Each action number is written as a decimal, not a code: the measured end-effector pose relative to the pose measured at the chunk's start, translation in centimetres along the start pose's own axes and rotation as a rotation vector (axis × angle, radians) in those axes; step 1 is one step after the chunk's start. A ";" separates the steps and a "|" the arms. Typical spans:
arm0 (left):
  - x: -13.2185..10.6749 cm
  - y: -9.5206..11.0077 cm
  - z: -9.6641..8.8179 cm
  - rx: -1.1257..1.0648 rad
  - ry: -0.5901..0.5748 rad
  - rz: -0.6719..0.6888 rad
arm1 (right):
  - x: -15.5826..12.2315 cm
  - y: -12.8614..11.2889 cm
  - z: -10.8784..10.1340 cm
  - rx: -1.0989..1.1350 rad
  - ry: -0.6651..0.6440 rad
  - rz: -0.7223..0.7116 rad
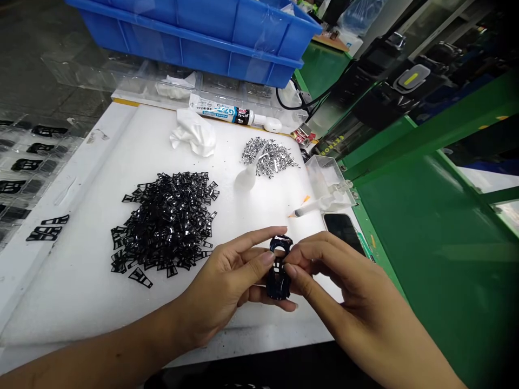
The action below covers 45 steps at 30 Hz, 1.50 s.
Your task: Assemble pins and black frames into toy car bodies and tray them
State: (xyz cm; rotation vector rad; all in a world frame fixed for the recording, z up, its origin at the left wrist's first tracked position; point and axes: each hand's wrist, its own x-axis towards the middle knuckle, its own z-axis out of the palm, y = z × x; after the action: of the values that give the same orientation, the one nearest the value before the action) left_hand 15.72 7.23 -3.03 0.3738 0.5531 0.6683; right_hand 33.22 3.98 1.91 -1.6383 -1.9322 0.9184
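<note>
The left hand (227,275) has its fingers clamped on a small, glossy dark shell (278,289), the thumb across the face and the index finger extended along the top edge, while other fingers support it from behind and below. The right hand (348,275) pinches the shell's right edge between thumb and forefinger; whether a separate small piece lies between these tips cannot be told. The shell, pierced by openings, is held upright above the near part of a white mat (259,216). To the left lies a heap of black frame pieces (170,221); just right of the right hand, a phone (343,231) lies partly covered by it. Beyond stand a translucent bottle (245,178) and, beside it, a heap of small silvery pieces (273,159), with a clear box (322,167) to their right. Farther back are a crumpled white tissue (194,132) and a printed tube (221,111). At the periphery, clear trays (67,146) with black parts occupy the left, a blue bin (194,43) the rear, and a green panel (438,227) the right.
</note>
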 end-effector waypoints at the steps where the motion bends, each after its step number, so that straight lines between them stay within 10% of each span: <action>1: 0.0 0.0 0.0 -0.001 0.002 -0.001 | 0.0 0.1 0.2 -0.023 0.019 -0.026; 7: -0.3 0.0 0.0 -0.005 0.008 -0.004 | -0.5 1.2 2.3 -0.104 0.205 -0.168; 15: -0.4 -0.2 0.0 0.098 -0.020 0.139 | -1.6 0.7 3.1 0.285 0.466 0.190; 23: -1.9 -2.6 0.0 0.542 0.053 0.410 | -2.6 -0.3 4.4 0.550 0.348 0.340; 27: -2.6 -3.0 -0.3 0.851 0.174 0.541 | -2.6 0.1 4.5 0.361 0.502 0.262; 35: -3.3 -2.4 0.5 0.979 0.054 0.853 | -4.3 0.9 5.9 -0.057 0.735 -0.034; 45: -4.0 -2.1 1.3 0.883 0.049 0.483 | -4.9 1.6 3.5 -0.212 0.602 -0.303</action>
State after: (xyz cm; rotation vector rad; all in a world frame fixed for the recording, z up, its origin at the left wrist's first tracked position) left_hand 14.92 2.83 -1.66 1.3512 0.8009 0.8713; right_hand 32.78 -1.42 -1.23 -1.4494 -1.8024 0.0800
